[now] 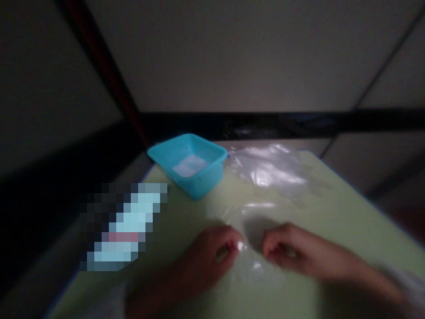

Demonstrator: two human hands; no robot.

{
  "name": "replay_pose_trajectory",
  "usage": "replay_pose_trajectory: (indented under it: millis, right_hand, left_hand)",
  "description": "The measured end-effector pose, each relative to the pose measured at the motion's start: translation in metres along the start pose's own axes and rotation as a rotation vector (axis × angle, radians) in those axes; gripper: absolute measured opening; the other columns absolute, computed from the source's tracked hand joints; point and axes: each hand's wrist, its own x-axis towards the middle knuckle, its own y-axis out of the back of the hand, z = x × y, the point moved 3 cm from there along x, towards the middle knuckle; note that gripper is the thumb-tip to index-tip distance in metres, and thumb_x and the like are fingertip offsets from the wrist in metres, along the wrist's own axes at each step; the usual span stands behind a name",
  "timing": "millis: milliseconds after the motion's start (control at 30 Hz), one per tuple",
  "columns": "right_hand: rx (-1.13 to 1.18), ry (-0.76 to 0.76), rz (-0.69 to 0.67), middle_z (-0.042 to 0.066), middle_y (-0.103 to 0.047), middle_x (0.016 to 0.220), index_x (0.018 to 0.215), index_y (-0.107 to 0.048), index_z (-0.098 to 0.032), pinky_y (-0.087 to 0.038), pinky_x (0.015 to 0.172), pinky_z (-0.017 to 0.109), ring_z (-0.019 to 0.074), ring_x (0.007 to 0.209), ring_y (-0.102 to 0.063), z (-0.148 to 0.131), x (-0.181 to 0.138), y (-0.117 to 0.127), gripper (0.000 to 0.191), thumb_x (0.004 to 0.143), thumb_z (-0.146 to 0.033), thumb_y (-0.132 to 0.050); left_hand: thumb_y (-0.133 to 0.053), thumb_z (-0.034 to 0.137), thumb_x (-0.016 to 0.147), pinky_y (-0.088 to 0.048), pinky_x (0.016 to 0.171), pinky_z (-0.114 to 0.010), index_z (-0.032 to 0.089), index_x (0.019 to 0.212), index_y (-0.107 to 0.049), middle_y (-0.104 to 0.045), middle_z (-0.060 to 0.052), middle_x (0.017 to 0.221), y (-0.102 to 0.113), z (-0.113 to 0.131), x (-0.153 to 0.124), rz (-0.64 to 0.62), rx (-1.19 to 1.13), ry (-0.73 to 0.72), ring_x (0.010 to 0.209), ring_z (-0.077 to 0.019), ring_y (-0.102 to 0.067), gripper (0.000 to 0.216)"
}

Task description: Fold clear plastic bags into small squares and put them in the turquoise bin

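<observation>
Head view: left hand (212, 250) and right hand (285, 250) each have the grip pinched on the near edge of a clear plastic bag (253, 215) lying flat on the green worktop (338, 221). Looks like they're teasing the mouth apart. It's thin film, so firm pinches needed. Teal tub (199, 188) sits behind, more plastic (268, 170) beside it. No readable writing anywhere.

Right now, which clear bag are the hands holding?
The near bag, pinched by left hand and right hand; the far bag lies untouched beside the teal tub.
</observation>
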Motion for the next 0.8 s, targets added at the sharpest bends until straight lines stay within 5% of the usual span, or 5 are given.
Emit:
replay_pose_trajectory:
  millis: [167,300,533,800]
  right_hand:
    - [-0.184,-0.023,0.088,-0.001,-0.059,0.070,0.080,-0.058,-0.018,-0.043,0.057,0.022,0.0114,0.063,-0.054,0.007,-0.003,0.017,0.011,0.085,-0.014,-0.049]
    - [-0.298,0.065,0.075,0.004,-0.067,0.089,0.095,-0.064,-0.020,-0.049,0.073,0.029,0.0165,0.082,-0.062,0.003,-0.008,0.026,0.015,0.087,-0.016,-0.052]
    - [-0.374,0.222,0.015,0.002,-0.070,0.100,0.105,-0.066,-0.025,-0.045,0.095,0.037,0.0200,0.104,-0.061,-0.019,-0.011,0.018,0.029,0.084,-0.010,-0.052]
    - [-0.353,0.232,0.029,0.000,-0.072,0.102,0.121,-0.060,-0.028,-0.051,0.091,0.030,0.0203,0.099,-0.065,-0.030,-0.018,0.000,0.040,0.082,-0.019,-0.058]
  left_hand:
    - [-0.047,0.016,0.082,-0.050,0.078,-0.034,0.017,0.094,-0.062,-0.068,-0.005,0.090,0.013,-0.014,-0.002,0.114,0.379,-0.068,0.084,-0.0193,-0.062,0.020]
    - [-0.043,0.019,0.086,-0.052,0.080,-0.039,0.019,0.106,-0.061,-0.069,-0.007,0.093,0.016,-0.023,-0.003,0.218,0.582,-0.148,0.086,-0.0216,-0.063,0.026]
    - [-0.041,0.015,0.087,-0.054,0.077,-0.041,0.015,0.109,-0.061,-0.068,-0.009,0.091,0.015,-0.022,0.000,0.226,0.684,-0.107,0.084,-0.0231,-0.064,0.030]
    - [-0.040,0.017,0.089,-0.051,0.086,-0.046,0.011,0.119,-0.055,-0.066,-0.012,0.106,0.013,-0.026,-0.001,0.203,0.702,-0.115,0.101,-0.0266,-0.060,0.034]
